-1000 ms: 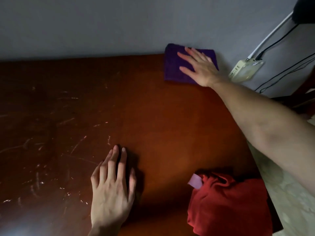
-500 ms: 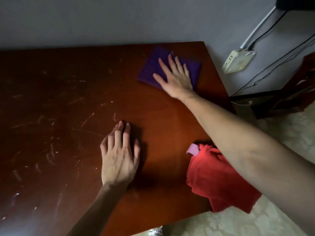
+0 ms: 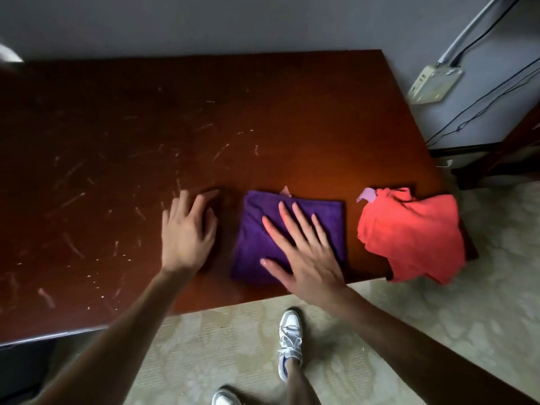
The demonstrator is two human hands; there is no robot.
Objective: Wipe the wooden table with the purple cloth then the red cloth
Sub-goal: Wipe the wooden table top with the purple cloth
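Your right hand (image 3: 306, 255) is lying flat on the folded purple cloth (image 3: 287, 238), fingers straight and spread, the fingertips (image 3: 283, 206) stopping short of the cloth's far fold and the heel of the palm reaching past its near edge toward the table's front edge. Your left hand (image 3: 187, 232) is resting palm down on the bare wooden table (image 3: 146, 135) just left of the cloth, fingers loosely fanned and gripping nothing. Beyond both sets of fingertips a wide stretch of scratched, dark red-brown tabletop is running to the back edge at the grey wall (image 3: 204, 21), and more is opening out to the left of your left hand. To the right of your right hand's little finger, the red cloth (image 3: 409, 235) is sitting crumpled at the table's near right corner, partly hanging over the edge, apart from the purple cloth, with a pale tag (image 3: 368, 194) showing. The purple cloth is looking like a thick, plush rectangle folded in layers, with a small pinkish tab (image 3: 285, 190) peeking out at its far edge.
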